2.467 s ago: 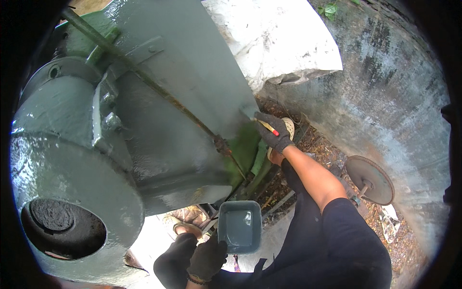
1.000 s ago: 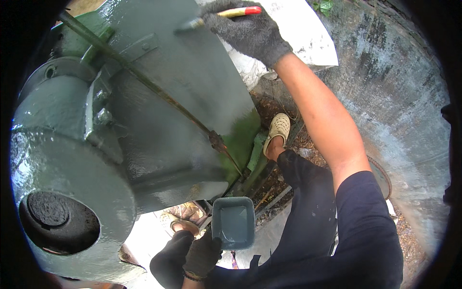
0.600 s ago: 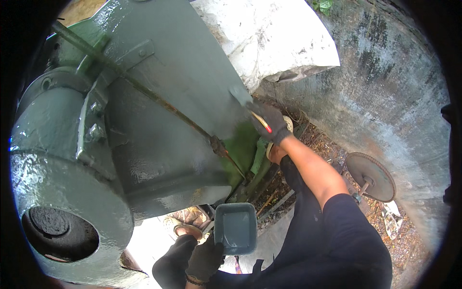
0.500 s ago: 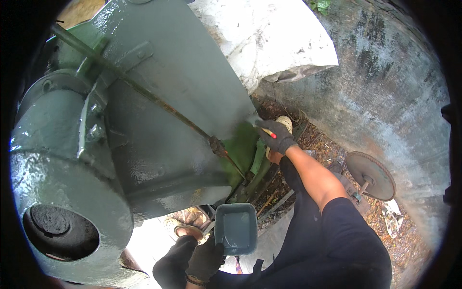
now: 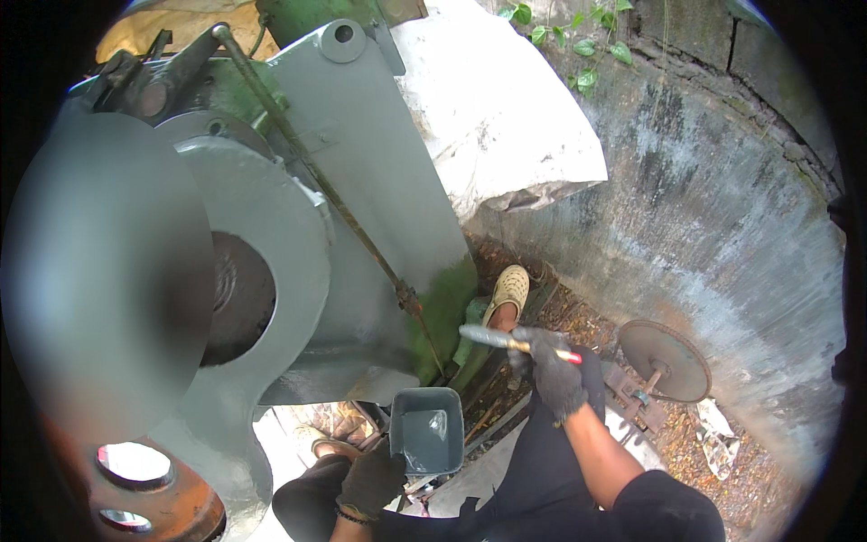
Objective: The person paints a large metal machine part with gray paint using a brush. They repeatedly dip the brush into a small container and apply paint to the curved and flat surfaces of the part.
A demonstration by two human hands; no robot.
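In a dark glove, my right hand (image 5: 553,370) grips a paintbrush (image 5: 488,337) by its red-ended handle, with grey-coated bristles pointing left. The brush is in the air, apart from the metal machine panel (image 5: 379,208). That panel is mostly coated in wet-looking grey, with a green patch (image 5: 452,287) at its lower right edge. My gloved left hand (image 5: 372,481) holds the side of a square tub (image 5: 398,432) with grey paint inside, below the panel. A rusty rod (image 5: 330,194) runs diagonally across the panel's front.
A curved, stained wall (image 5: 704,226) rises on the right, with a white sheet (image 5: 506,108) beside the panel. A round metal disc (image 5: 664,359) stands on the leaf-strewn ground. An orange-brown metal part (image 5: 172,497) sits lower left. A blurred area hides part of the machine.
My right hand has drawn the brush back from the panel's edge, down and toward me. The tub in my left hand stays nearly in place. The view has shifted, showing more of the machine's top.
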